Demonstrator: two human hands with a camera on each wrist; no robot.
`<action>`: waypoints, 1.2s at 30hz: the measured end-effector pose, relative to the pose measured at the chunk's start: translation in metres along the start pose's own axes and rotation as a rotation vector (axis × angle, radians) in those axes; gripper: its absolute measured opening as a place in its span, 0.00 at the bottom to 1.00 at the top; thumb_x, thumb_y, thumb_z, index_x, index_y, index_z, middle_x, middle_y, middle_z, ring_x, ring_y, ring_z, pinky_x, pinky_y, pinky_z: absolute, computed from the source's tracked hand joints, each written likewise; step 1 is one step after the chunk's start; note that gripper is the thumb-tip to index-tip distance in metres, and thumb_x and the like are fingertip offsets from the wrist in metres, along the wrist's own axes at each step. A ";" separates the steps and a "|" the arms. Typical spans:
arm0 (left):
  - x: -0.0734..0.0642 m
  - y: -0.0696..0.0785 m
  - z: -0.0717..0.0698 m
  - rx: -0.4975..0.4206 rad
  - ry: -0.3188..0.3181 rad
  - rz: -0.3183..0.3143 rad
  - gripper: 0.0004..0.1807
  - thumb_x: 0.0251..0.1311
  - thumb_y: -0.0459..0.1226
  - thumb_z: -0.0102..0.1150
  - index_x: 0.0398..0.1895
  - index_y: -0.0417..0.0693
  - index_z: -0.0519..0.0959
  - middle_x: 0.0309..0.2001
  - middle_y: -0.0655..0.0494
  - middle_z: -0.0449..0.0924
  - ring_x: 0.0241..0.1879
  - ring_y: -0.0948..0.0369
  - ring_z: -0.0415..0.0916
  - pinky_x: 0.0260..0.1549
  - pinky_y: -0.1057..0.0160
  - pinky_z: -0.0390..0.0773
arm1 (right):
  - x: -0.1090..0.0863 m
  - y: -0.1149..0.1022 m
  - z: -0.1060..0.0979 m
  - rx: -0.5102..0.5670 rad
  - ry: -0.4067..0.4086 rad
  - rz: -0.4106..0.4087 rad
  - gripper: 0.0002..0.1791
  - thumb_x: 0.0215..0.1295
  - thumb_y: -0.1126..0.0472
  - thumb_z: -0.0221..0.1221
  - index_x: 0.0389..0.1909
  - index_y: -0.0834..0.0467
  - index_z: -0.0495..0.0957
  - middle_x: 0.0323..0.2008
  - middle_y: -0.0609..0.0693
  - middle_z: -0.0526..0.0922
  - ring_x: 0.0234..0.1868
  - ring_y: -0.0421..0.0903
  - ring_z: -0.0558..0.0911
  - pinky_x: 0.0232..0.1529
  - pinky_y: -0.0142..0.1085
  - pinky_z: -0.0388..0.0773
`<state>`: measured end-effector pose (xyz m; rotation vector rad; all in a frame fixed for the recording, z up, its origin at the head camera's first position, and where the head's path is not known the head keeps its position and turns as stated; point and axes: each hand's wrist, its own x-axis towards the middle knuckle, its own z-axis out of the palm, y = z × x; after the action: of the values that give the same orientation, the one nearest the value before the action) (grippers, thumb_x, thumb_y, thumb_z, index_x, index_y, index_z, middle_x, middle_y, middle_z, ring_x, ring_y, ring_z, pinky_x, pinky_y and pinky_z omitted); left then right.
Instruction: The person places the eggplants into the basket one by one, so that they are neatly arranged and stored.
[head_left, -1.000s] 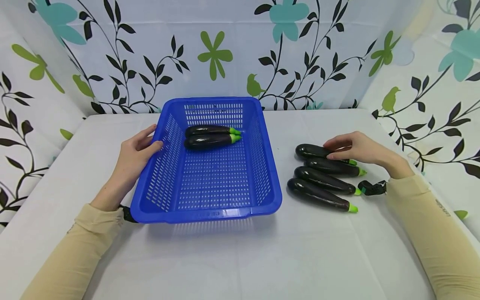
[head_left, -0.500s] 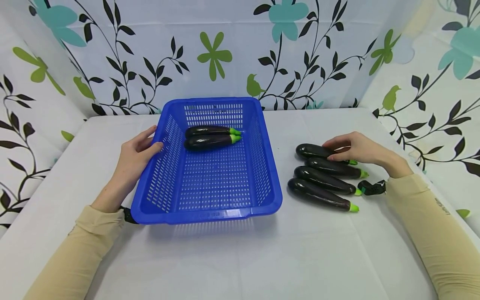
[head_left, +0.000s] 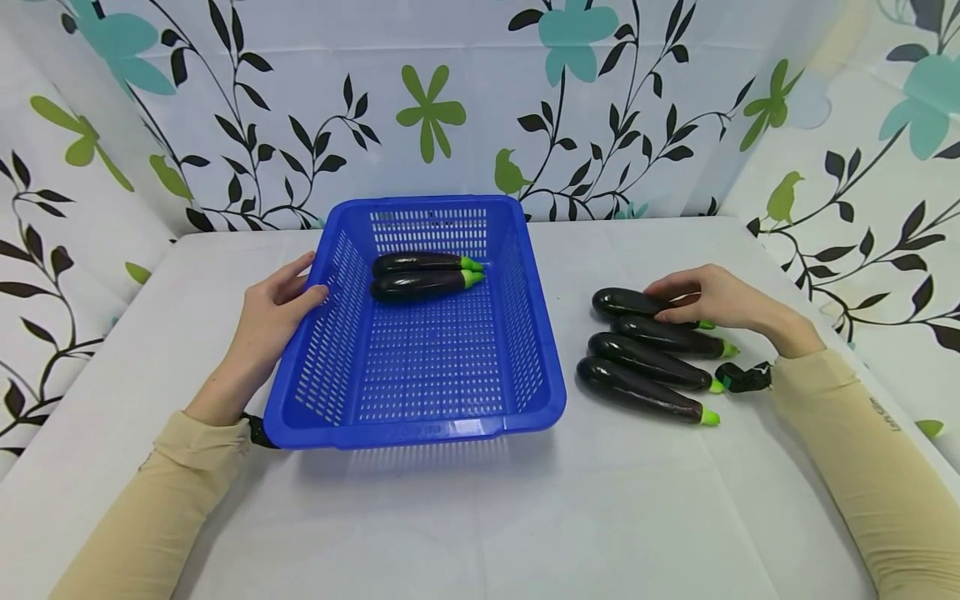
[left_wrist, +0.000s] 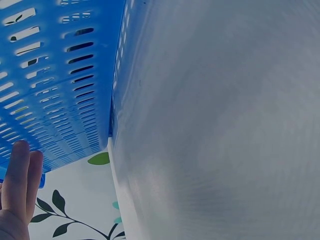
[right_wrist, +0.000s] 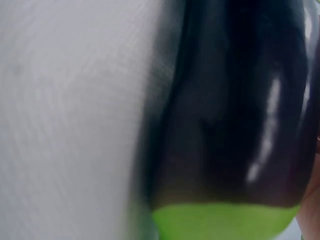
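My left hand [head_left: 272, 321] holds the left side of a blue plastic basket [head_left: 420, 432], thumb over the rim and fingers along the outer wall. In the left wrist view, straight fingers [left_wrist: 21, 180] lie against the slotted wall [left_wrist: 65, 100]. Two dark eggplants with green stem ends, a rear one [head_left: 416, 263] and a front one [head_left: 417, 285], lie side by side inside. On the right, my right hand [head_left: 712, 296] grips the farthest eggplant [head_left: 618, 301] of a row between thumb and fingers, covering its middle. A glossy eggplant [right_wrist: 235, 120] fills much of the right wrist view.
Nearer me in the row lie three more eggplants: one [head_left: 667, 334] close beside the gripped one, another [head_left: 648, 361], and the nearest [head_left: 637, 389]. A white cloth covers the table [head_left: 600, 508]. Leaf-patterned curtains [head_left: 465, 108] stand behind and at both sides.
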<state>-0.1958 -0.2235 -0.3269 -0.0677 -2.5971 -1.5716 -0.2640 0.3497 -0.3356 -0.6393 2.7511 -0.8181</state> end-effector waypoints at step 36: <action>-0.001 -0.004 0.004 -0.132 0.042 0.003 0.34 0.72 0.45 0.52 0.79 0.52 0.57 0.67 0.33 0.69 0.38 0.79 0.79 0.35 0.75 0.80 | 0.001 -0.002 0.001 -0.016 0.007 0.021 0.23 0.64 0.59 0.67 0.60 0.56 0.80 0.56 0.54 0.83 0.56 0.49 0.79 0.49 0.26 0.73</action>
<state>-0.1952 -0.2219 -0.3319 -0.0482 -2.4585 -1.7219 -0.2633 0.3472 -0.3353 -0.6103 2.7683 -0.7956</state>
